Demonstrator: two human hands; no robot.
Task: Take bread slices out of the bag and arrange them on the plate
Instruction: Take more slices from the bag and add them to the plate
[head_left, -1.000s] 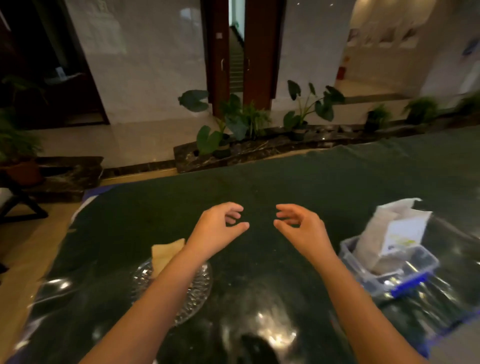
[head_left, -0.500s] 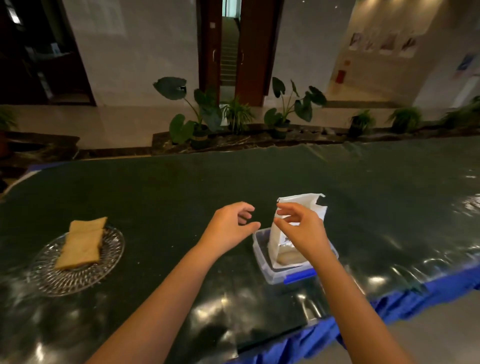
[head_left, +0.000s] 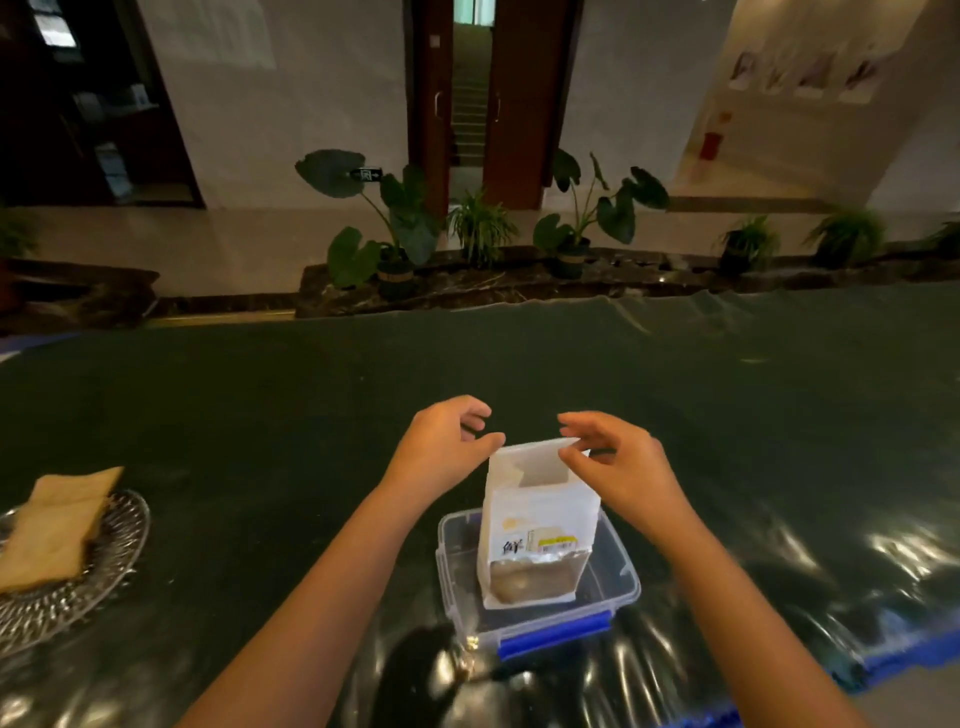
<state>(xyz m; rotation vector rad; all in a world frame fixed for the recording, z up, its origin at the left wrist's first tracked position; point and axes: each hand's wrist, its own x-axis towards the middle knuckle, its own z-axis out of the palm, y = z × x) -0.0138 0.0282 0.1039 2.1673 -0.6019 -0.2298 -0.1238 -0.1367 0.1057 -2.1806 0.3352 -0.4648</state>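
Observation:
A white bread bag (head_left: 540, 512) stands upright with its top open inside a clear plastic box (head_left: 621, 569) with a blue latch, at centre near the table's front edge. Bread shows through its clear lower window. My left hand (head_left: 441, 441) hovers at the bag's top left corner, fingers curled apart, thumb tip by the rim. My right hand (head_left: 618, 467) is at the top right corner, the rim lying between thumb and fingers with a gap. Two bread slices (head_left: 54, 525) lie overlapping on a glass plate (head_left: 111, 566) at far left.
The table is covered with dark green cloth under shiny clear film (head_left: 779, 467). A blue table edge (head_left: 904, 660) shows at lower right. Potted plants (head_left: 395, 234) and a stone ledge stand beyond the far edge.
The view has swung right, so the plate slid to the far left and the bag came to centre. Both hands rose to the bag's open top, one at each corner.

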